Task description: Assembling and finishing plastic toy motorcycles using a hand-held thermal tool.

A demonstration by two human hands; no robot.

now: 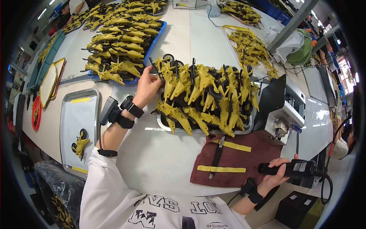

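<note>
My left hand [148,87] is closed at the left end of a heaped metal tray [244,132], its fingers pinching the black end part of a yellow toy motorcycle [166,75]. More yellow and black toy motorcycles [204,82] lie in rows on that tray. At the lower right, my right hand [277,173] is wrapped round a black corded electric screwdriver [293,168], held level with its tip pointing left. Beneath the tip lies a maroon cloth [202,156] with yellow tape strips and a black strap [217,158].
At the left, a metal tray [97,114] holds a single toy motorcycle [80,144]. Behind it, a blue tray [163,28] is stacked with more. A metal-and-black machine [286,110] stands right of the cloth. Loose yellow parts [249,49] and a green fan [301,47] sit farther back.
</note>
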